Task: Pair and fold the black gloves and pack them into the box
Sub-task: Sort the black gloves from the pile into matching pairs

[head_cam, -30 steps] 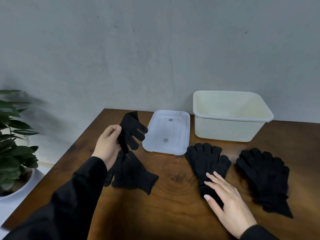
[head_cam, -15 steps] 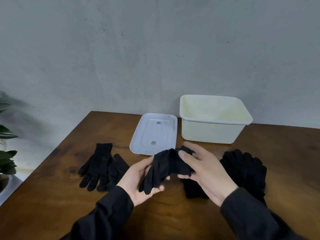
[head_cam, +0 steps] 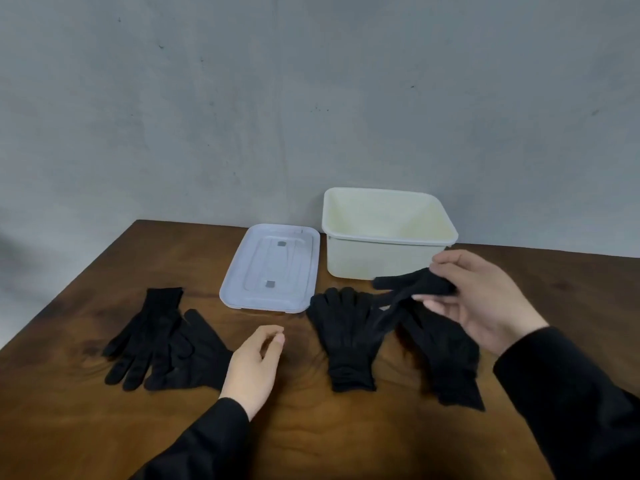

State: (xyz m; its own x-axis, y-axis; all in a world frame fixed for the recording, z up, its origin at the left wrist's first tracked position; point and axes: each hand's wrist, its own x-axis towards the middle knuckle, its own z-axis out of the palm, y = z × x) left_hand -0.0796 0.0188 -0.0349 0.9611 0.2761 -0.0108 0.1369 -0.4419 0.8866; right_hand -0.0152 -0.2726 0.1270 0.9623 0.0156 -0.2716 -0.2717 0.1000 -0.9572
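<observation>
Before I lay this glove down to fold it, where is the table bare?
Bare wood shows along the near edge of the brown wooden table, and right of the cream plastic box. The middle is crowded with black gloves.

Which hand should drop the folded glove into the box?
The right hand, probably. It already holds the glove just in front of the open box. The left hand holds nothing and hangs over the table, farther from the box.

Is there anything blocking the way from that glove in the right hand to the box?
Nothing visible. The right hand holds the glove just in front of the open box; its lid lies off beside it.
</observation>
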